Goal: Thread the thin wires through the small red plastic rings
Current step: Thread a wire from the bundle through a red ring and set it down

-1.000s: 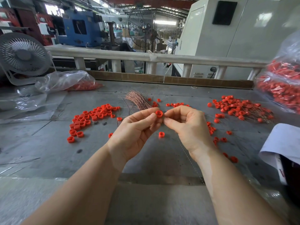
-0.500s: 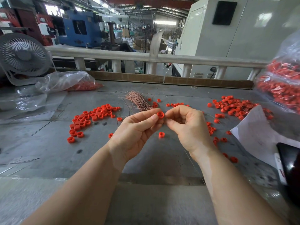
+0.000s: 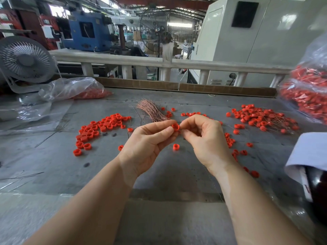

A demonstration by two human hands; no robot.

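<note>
Hands meet above the desk, left hand pinching one red ring, right hand seemingly pinching a wire too fine to see, threaded rings piled right, loose rings and wire bundle waiting.

- A red ring is pinched between the thumb and forefinger of the left hand, above the middle of the grey table.
- The fingertips of the right hand are curled and brought up against the ring; whether a wire is held there cannot be told.
- A bundle of thin wires is laid just beyond the hands.
- Loose red rings are spread toward the left edge, and wired rings are heaped toward the right edge.
- A single ring is seen on the table between the hands.
- A clear bag is laid at the far left corner.
</note>
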